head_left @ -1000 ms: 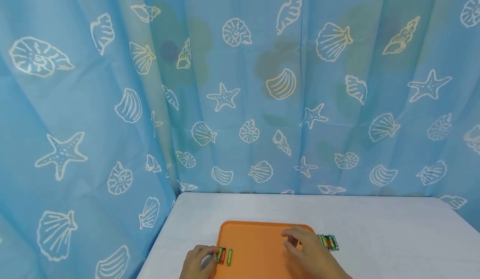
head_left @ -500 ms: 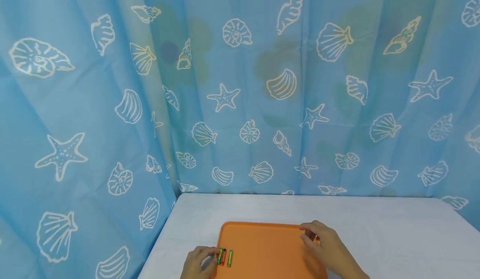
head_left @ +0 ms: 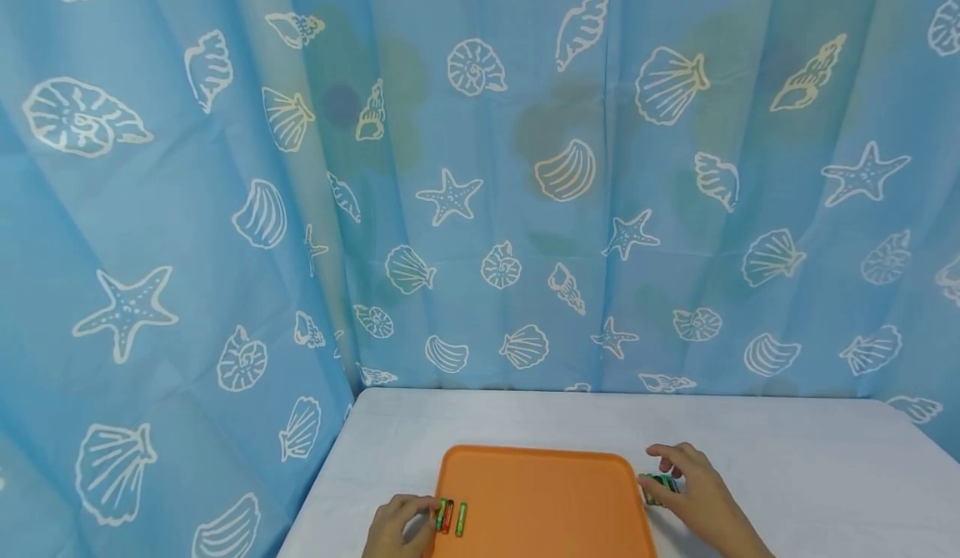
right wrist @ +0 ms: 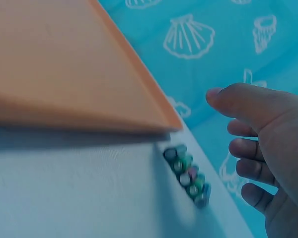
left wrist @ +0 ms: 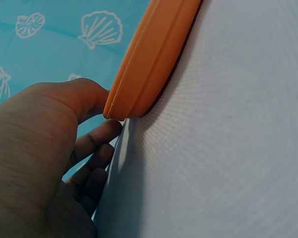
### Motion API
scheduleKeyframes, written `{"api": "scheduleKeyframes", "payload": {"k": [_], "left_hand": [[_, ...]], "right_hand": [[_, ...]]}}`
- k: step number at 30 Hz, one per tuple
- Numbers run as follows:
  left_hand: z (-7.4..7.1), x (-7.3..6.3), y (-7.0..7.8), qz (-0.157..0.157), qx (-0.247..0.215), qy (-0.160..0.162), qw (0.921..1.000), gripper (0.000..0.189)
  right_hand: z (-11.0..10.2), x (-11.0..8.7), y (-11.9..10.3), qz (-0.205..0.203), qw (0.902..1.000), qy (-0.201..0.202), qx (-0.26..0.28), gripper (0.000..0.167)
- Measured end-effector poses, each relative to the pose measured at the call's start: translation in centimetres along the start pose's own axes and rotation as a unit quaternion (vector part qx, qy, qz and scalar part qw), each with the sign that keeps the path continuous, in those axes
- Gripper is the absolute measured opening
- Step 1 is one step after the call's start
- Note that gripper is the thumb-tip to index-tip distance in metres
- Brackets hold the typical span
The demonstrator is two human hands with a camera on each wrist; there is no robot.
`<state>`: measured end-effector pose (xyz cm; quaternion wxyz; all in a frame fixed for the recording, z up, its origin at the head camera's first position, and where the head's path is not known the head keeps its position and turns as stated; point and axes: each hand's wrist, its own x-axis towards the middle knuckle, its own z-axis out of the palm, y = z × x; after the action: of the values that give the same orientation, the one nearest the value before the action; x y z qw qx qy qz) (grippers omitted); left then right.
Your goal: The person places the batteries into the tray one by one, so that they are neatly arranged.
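Right hand [head_left: 699, 491] just crossed to three o'clock, grip apart, batteries [right wrist: 186, 174] in reach; left hand [head_left: 389, 522] loosely touches the tray [head_left: 542, 504].

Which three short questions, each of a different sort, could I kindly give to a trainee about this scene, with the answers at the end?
1. True or false: the battery row near the right hand lies outside the tray.
2. What colour is the tray? A) blue B) orange C) white
3. Which hand is nearer to the red battery on the tray?

Key: 1 true; 2 B; 3 the left hand.
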<state>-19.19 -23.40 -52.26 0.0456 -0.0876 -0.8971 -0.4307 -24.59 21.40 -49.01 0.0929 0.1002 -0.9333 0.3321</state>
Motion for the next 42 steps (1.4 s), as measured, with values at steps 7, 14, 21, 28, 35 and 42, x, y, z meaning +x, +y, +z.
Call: {"api": "scheduleKeyframes", "payload": {"k": [7,14,21,28,35,42], "left_hand": [[0.1,-0.1,-0.3,0.009,0.003,0.015,0.9998,0.022],[0.0,0.2,0.1,-0.013,0.01,0.009,0.9998,0.021],[-0.2,0.5,0.5,-0.036,0.024,-0.002,0.9991,0.02],[-0.1,0.4,0.4,-0.036,0.018,0.001,0.9992,0.021],[0.0,0.0,0.1,-0.014,-0.001,-0.006,0.9999,0.022],[-0.2,0.0,0.2,-0.012,-0.006,-0.015,0.9998,0.025]], "right_hand": [[-0.2,0.0,2.1,-0.018,0.9998,0.01,-0.009,0.05],[0.0,-0.3,3.6,0.017,0.9995,-0.003,-0.028,0.053],[0.1,-0.1,4.1,0.067,0.9966,-0.045,-0.014,0.065],[-0.5,-0.4,4.8,0.057,0.9945,-0.088,-0.001,0.067],[-1.0,-0.8,5.5,0.049,0.9932,-0.104,0.014,0.063],[-1.3,-0.7,5.6,0.065,0.9897,-0.124,0.029,0.062]]}}
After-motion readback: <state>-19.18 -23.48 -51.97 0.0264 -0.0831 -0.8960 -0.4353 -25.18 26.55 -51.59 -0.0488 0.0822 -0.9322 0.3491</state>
